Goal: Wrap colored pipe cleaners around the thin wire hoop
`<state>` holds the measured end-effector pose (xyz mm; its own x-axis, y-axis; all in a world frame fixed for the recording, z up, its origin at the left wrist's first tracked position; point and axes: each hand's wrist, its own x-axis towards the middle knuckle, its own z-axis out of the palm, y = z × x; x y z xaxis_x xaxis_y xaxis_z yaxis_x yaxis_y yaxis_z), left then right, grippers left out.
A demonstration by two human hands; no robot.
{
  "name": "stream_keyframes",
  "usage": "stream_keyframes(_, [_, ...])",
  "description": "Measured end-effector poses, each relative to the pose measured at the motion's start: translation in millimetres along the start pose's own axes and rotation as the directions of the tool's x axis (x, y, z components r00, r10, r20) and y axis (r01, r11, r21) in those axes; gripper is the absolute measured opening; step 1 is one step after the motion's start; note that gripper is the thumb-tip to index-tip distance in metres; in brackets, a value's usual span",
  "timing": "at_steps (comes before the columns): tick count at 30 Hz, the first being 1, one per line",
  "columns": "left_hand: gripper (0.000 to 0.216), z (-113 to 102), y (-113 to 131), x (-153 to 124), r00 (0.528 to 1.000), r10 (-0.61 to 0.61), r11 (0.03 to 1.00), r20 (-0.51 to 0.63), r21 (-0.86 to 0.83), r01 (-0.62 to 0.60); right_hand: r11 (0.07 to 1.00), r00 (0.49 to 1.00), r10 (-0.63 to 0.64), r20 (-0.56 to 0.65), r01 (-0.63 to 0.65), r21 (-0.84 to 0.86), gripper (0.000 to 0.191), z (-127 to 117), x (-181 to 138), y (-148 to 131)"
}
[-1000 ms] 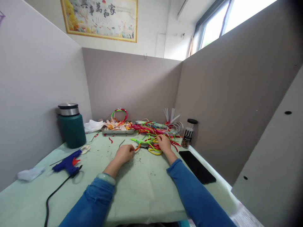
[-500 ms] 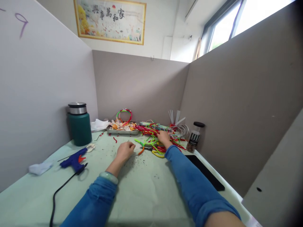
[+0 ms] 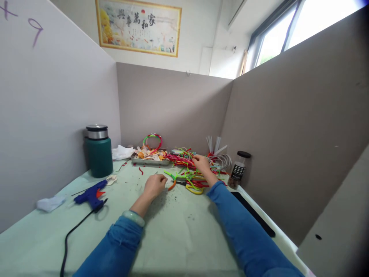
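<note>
My left hand (image 3: pixel 155 185) rests low over the table with thumb and fingers pinched together; what lies between them is too small to make out. Beside its fingertips is a bent green and orange pipe cleaner (image 3: pixel 172 185). My right hand (image 3: pixel 202 164) reaches into a tangled pile of red, green and other pipe cleaners (image 3: pixel 181 158), its fingers closed on a pipe cleaner at the top. In front of the pile lie scissors with yellow handles (image 3: pixel 194 191), partly covered by green pipe cleaners.
At the back stands a metal tray (image 3: pixel 150 162) of small pieces and a colourful ring (image 3: pixel 160 143). Leftward are a green flask (image 3: pixel 99 157) and a blue glue gun (image 3: pixel 90 195) with its cord. A black-lidded jar (image 3: pixel 238 171) and a black tablet-like slab (image 3: pixel 256 215) are rightward.
My right hand has moved slightly up and back over the pile, uncovering more of the scissors' yellow handles. My left hand stays nearly in place. The view has shifted a little.
</note>
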<state>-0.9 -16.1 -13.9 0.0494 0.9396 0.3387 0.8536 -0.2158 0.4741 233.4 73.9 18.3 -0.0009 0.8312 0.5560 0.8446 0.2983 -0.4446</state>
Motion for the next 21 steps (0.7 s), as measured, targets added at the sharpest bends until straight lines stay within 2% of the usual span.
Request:
stream_keyframes(5, [0.027, 3, -1, 3, 1.0, -0.003, 0.991, -0.003, -0.13, 0.002, 0.99, 0.99, -0.14, 0.018, 0.141, -0.016, 0.023, 7, -37, -29])
stream_keyframes(9, [0.031, 8, -5, 5, 0.998, -0.03, 0.916, 0.056, -0.398, 0.05, 0.965, 0.965, -0.261, -0.013, 0.261, 0.018, 0.02, 24, -69, -46])
stream_keyframes(14, [0.037, 12, -7, 7, 0.977, -0.117, 0.66, 0.181, -0.721, 0.212, 0.91, 0.912, -0.41, -0.029, 0.411, 0.058, 0.017, 35, -96, -65])
stream_keyframes(17, [0.036, 10, -7, 8, 0.958, -0.189, 0.477, 0.217, -0.832, 0.283, 0.87, 0.871, -0.491, -0.007, 0.491, 0.053, 0.017, 36, -103, -72])
stream_keyframes(21, [0.022, 7, -7, 8, 0.939, -0.215, 0.264, 0.268, -0.91, 0.32, 0.859, 0.862, -0.506, 0.015, 0.503, 0.099, 0.015, 38, -103, -70])
